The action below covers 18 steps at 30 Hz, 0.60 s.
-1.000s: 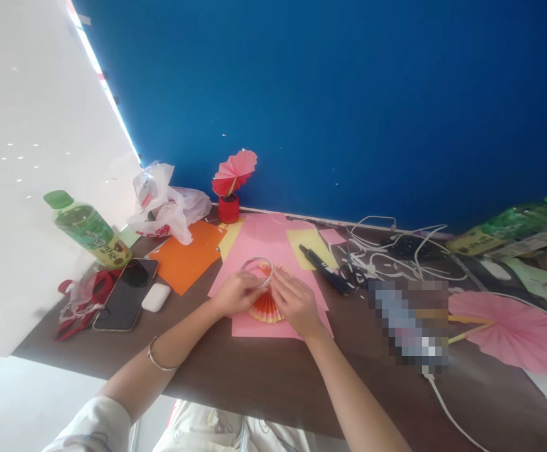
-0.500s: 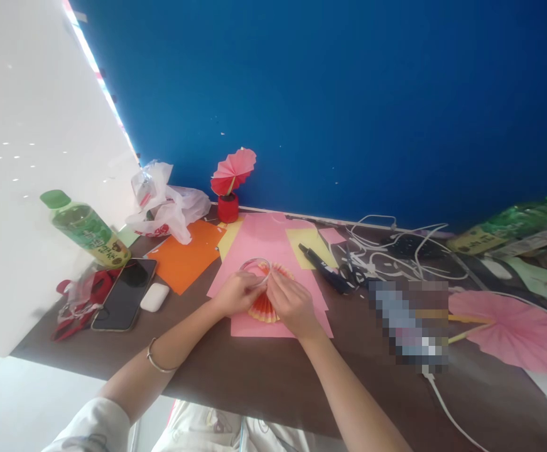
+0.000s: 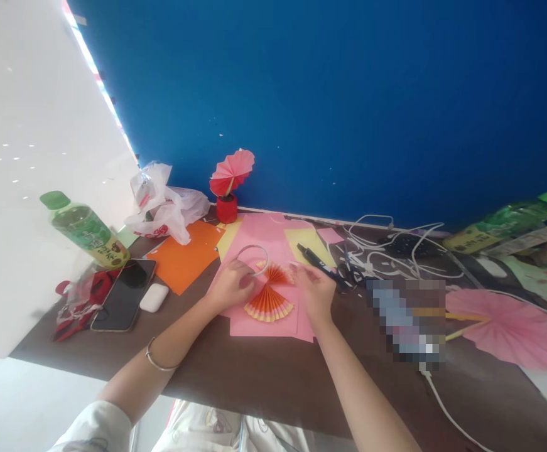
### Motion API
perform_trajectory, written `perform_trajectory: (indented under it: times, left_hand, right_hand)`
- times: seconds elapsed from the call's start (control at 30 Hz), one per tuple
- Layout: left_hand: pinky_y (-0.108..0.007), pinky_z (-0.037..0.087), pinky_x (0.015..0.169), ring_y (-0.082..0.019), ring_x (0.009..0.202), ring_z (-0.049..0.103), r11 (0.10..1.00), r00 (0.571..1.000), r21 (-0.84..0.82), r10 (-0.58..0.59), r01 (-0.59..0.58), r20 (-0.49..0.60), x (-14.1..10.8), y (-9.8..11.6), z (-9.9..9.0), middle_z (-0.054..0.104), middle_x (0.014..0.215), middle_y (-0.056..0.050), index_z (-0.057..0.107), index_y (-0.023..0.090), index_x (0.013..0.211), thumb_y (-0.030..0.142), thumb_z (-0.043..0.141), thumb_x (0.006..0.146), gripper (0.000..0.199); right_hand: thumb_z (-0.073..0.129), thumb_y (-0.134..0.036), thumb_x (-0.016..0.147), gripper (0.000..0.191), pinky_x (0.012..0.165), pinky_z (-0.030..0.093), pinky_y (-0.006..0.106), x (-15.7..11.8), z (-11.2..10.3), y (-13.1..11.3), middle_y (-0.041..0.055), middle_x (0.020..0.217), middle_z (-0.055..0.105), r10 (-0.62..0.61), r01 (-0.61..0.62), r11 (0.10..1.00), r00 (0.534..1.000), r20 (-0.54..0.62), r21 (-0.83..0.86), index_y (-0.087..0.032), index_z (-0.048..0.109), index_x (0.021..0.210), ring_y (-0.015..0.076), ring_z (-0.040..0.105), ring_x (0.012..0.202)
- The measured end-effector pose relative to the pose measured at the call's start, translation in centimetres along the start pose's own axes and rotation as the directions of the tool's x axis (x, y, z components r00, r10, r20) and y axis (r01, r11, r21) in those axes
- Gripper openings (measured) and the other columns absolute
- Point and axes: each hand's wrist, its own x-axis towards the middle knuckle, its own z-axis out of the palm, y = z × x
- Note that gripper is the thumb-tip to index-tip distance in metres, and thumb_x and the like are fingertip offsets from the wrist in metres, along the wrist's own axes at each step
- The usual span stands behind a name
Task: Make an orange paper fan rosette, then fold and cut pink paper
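My left hand [image 3: 232,287] is closed on a roll of clear tape [image 3: 268,257], which stands up as a ring above its fingers. Just to the right of it, an orange pleated paper fan [image 3: 269,300] with a yellow edge lies spread on pink paper [image 3: 264,328], its folds narrowing to a pinched middle. My right hand [image 3: 319,292] hovers at the fan's right side with thumb and fingers pressed together. A small pale bit shows at its fingertips, too fine to identify surely.
Black scissors [image 3: 351,276] and a black pen-like tool [image 3: 318,260] lie behind my right hand. White cables [image 3: 419,251] tangle at the back right. Left are orange paper [image 3: 183,260], a phone [image 3: 125,295], a white case [image 3: 154,297] and a green-capped bottle [image 3: 87,229].
My hands have moved apart: the right went rightward off the fan, and the left shifted slightly left with the tape roll. The fan now lies uncovered on the pink paper.
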Motion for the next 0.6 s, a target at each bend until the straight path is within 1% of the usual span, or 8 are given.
perform_trajectory:
  times: [0.1,0.2,0.3,0.37,0.43,0.5,0.53,0.6]
  left_hand:
    - [-0.035,0.043,0.086,-0.020,0.089,0.056,0.998,0.998,0.024,-0.059,0.059,-0.012,-0.1,-0.8,0.0,0.062,0.089,-0.008,0.062,0.016,0.078,0.019,0.051,0.076,0.011]
    - [-0.033,0.046,0.081,-0.021,0.093,0.055,0.986,0.987,0.035,-0.159,0.160,-0.039,-0.2,-1.8,0.0,0.061,0.092,-0.008,0.060,0.016,0.081,0.022,0.049,0.078,0.013]
    - [-0.037,0.043,0.087,-0.022,0.096,0.053,0.965,0.971,0.123,-0.224,0.233,-0.081,-0.3,-2.9,0.0,0.061,0.090,-0.007,0.060,0.017,0.084,0.017,0.049,0.076,0.013]
    - [-0.045,0.034,0.096,-0.025,0.101,0.052,0.939,0.961,0.216,-0.245,0.268,-0.129,-0.3,-3.3,-0.2,0.060,0.094,-0.008,0.060,0.018,0.087,0.012,0.050,0.073,0.018]
    - [-0.049,0.029,0.099,-0.028,0.106,0.048,0.917,0.953,0.277,-0.242,0.286,-0.184,-0.3,-3.2,-0.3,0.058,0.102,-0.011,0.060,0.017,0.092,0.011,0.052,0.070,0.024]
    - [-0.044,0.035,0.093,-0.028,0.106,0.048,0.922,0.949,0.266,-0.226,0.281,-0.218,-0.3,-2.5,-0.2,0.057,0.103,-0.011,0.059,0.016,0.095,0.016,0.053,0.072,0.024]
    - [-0.040,0.039,0.088,-0.027,0.102,0.050,0.935,0.953,0.238,-0.216,0.265,-0.212,-0.3,-2.0,-0.2,0.058,0.099,-0.011,0.059,0.016,0.093,0.020,0.052,0.074,0.021]
    - [-0.035,0.041,0.076,-0.022,0.084,0.055,0.949,0.957,0.171,-0.234,0.263,-0.172,-0.1,-0.7,0.2,0.060,0.085,-0.007,0.059,0.017,0.082,0.028,0.049,0.078,0.015]
  right_hand:
    - [0.068,-0.030,0.069,0.017,0.077,0.055,0.039,0.6,-0.5,-0.1,0.0074,0.077,0.071,0.100,-0.097,0.984,0.995,-0.014,0.149,-0.014,0.068,0.077,0.0222,0.068,0.077]
    - [0.067,-0.025,0.069,0.010,0.077,0.055,0.036,1.1,-0.8,-0.6,0.0048,0.071,0.071,0.153,-0.129,0.954,0.986,-0.071,0.270,-0.015,0.066,0.072,0.0191,0.068,0.072]
    - [0.066,-0.019,0.067,0.003,0.078,0.055,0.035,1.4,-1.2,-1.1,0.0026,0.067,0.070,0.199,-0.159,0.907,0.978,-0.066,0.390,-0.017,0.064,0.067,0.0181,0.068,0.071]
    - [0.064,-0.017,0.066,0.003,0.080,0.054,0.038,1.7,-1.4,-1.3,0.0014,0.067,0.070,0.188,-0.162,0.867,0.982,-0.007,0.471,-0.018,0.063,0.064,0.0191,0.068,0.073]
    - [0.061,-0.018,0.068,0.007,0.083,0.053,0.043,1.8,-1.7,-1.3,0.0012,0.071,0.071,0.136,-0.157,0.825,0.988,0.079,0.543,-0.020,0.061,0.061,0.0211,0.068,0.079]
    - [0.057,-0.021,0.070,0.011,0.086,0.050,0.048,1.9,-2.0,-1.2,0.0015,0.078,0.072,0.078,-0.169,0.792,0.981,0.177,0.587,-0.021,0.061,0.060,0.0233,0.067,0.085]
    - [0.055,-0.023,0.071,0.013,0.087,0.049,0.049,1.9,-2.1,-1.2,0.0013,0.080,0.072,0.053,-0.179,0.784,0.973,0.223,0.594,-0.022,0.061,0.060,0.0241,0.066,0.087]
    - [0.053,-0.024,0.072,0.013,0.086,0.049,0.051,1.8,-2.2,-1.2,0.0003,0.081,0.072,0.031,-0.210,0.790,0.952,0.303,0.576,-0.022,0.062,0.062,0.0248,0.066,0.088]
